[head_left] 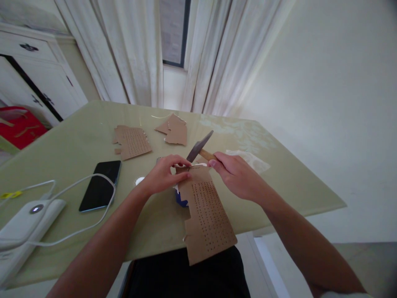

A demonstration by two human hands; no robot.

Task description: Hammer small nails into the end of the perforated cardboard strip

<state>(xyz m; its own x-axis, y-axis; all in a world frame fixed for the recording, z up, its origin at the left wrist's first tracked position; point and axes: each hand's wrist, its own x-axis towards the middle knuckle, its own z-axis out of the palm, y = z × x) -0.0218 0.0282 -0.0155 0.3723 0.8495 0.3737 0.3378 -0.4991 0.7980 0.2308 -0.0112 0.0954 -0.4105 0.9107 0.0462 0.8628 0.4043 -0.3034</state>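
Note:
My right hand (234, 171) is wrapped round the wooden handle of a hammer (199, 149). Its dark metal head is tilted just above the fingertips of my left hand (167, 174). The left thumb and index finger are pinched at the far end of a brown cardboard sheet (206, 211), round something too small to make out. Rows of small holes run across this sheet, and its near end hangs over the table edge. Beneath it on the left, a blue object (180, 199) is partly hidden, with white material at its top.
A black phone (101, 186) and a white power strip (31, 227) with a looping cable lie on the left. Farther back are a punched cardboard piece (133, 142) and torn cardboard scraps (175, 130). Thin clear plastic (249, 160) lies right on the green table (294, 182).

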